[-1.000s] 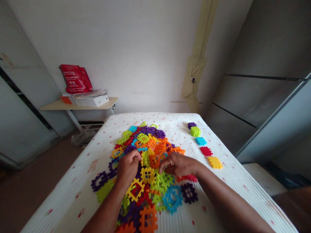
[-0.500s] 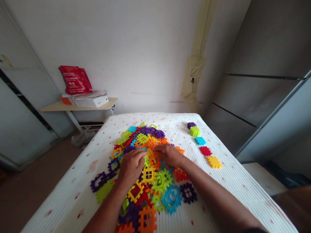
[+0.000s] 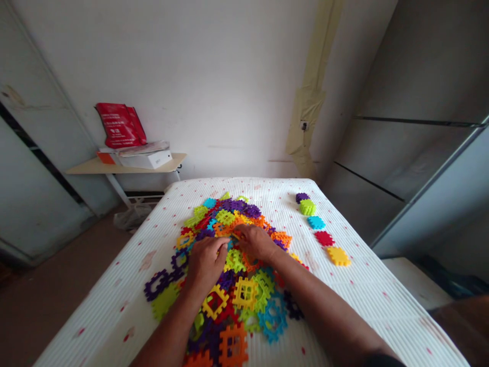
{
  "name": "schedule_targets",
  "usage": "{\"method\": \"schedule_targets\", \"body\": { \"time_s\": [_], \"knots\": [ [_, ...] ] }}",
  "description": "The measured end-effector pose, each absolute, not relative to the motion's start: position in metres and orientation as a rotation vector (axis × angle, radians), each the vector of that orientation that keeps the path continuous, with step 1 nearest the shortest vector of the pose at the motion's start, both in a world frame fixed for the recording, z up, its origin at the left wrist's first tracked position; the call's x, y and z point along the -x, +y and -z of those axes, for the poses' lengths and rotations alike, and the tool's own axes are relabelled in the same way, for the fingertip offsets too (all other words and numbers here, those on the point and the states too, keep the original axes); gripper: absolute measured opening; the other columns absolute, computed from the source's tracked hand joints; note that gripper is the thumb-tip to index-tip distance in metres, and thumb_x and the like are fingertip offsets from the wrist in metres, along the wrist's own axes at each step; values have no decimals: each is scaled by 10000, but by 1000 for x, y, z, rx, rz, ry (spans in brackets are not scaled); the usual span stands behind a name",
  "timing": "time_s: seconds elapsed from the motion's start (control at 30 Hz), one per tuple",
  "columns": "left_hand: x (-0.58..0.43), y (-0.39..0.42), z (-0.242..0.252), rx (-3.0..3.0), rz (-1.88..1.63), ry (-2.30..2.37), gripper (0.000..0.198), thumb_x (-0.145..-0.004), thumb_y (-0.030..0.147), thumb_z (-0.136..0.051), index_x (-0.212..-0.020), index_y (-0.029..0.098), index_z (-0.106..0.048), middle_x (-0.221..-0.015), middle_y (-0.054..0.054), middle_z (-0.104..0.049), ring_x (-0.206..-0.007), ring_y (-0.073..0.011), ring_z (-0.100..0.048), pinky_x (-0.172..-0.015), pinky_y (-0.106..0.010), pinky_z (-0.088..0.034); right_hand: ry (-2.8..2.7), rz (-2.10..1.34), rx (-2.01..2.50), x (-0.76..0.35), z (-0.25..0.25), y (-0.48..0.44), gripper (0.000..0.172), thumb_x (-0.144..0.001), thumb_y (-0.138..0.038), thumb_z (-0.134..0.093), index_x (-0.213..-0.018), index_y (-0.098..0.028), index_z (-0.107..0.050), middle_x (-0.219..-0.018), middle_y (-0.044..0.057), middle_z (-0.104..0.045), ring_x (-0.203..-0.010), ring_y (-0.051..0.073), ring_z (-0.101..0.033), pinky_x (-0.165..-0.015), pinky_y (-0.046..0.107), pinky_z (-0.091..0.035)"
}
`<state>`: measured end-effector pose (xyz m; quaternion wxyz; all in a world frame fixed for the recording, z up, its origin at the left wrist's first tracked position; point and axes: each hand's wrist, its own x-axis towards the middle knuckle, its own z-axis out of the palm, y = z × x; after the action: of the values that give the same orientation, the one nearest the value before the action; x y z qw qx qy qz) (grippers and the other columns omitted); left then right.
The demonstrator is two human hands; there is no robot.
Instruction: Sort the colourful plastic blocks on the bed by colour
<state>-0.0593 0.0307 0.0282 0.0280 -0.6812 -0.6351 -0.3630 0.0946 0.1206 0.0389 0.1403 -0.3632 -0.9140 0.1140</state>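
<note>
A heap of toothed plastic interlocking tiles [image 3: 236, 261] lies down the middle of the bed-like surface, in orange, purple, green, yellow, red and blue. My left hand [image 3: 207, 259] rests over its left side, fingers curled and thumb against them; what they hold, if anything, is hidden. Right beside it, my right hand [image 3: 255, 241] reaches into the heap with bent fingers. A bit of yellow shows under its fingertips, too covered to tell whether it is gripped. Nearer me are a yellow window tile [image 3: 245, 293] and an orange window tile [image 3: 233, 345].
On the right, a row of sorted tiles runs towards me: purple [image 3: 302, 197], green stack [image 3: 307, 207], blue [image 3: 316, 222], red [image 3: 324, 238], yellow [image 3: 338, 256]. A side table [image 3: 89, 167] with a red bag [image 3: 120, 125] stands at the back left.
My right hand has moved left and slightly down, closer to my left hand. The yellow window tile has shifted right and nearer me. My left hand stays nearly in place.
</note>
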Motion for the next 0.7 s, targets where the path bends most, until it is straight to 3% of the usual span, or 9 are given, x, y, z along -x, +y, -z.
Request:
{"method": "schedule_targets", "body": {
  "time_s": [0.17, 0.27, 0.47, 0.57, 0.7],
  "knots": [
    [60, 31, -28, 2105, 1136, -1939, 257, -823, 257, -448, -899, 230, -692, -852, -36, -723, -813, -190, -641, -795, -320, -472, -2403, -298, 1236, -100, -44, 124, 403, -771, -137, -470, -1151, -202, -587, -899, 57, -695, -851, 187, -629, -811, 283, -426],
    [60, 32, -28, 2089, 1204, -1924, 252, -816, 264, -456, -894, 231, -694, -865, -41, -719, -832, -198, -637, -794, -327, -474, -2242, -473, 1160, -102, -44, 126, 359, -725, -134, -518, -1054, -224, -630, -898, 26, -686, -864, 170, -611, -844, 281, -429],
    [59, 29, -28, 2002, 1434, -2061, 292, -831, 365, -465, -970, 212, -671, -877, -50, -707, -831, -192, -640, -776, -312, -478, -1817, -1135, 853, -100, -38, 128, 182, -716, -237, -575, -883, -189, -628, -778, -8, -631, -680, 126, -575, -614, 228, -456],
    [58, 27, -30, 1906, 1631, -2209, 294, -836, 422, -470, -949, 205, -634, -832, -39, -697, -803, -187, -646, -730, -287, -481, -1788, -1135, 768, -99, -41, 124, 138, -711, -288, -623, -809, -190, -622, -747, -8, -622, -671, 124, -559, -620, 232, -449],
    [57, 24, -36, 1839, 1938, -2252, 250, -826, 449, -502, -866, 209, -557, -756, -4, -664, -772, -168, -634, -724, -259, -473, -1892, -923, 719, -101, -54, 109, 62, -762, -253, -593, -761, -203, -629, -792, 6, -642, -773, 142, -575, -747, 272, -453]
  ]
}}
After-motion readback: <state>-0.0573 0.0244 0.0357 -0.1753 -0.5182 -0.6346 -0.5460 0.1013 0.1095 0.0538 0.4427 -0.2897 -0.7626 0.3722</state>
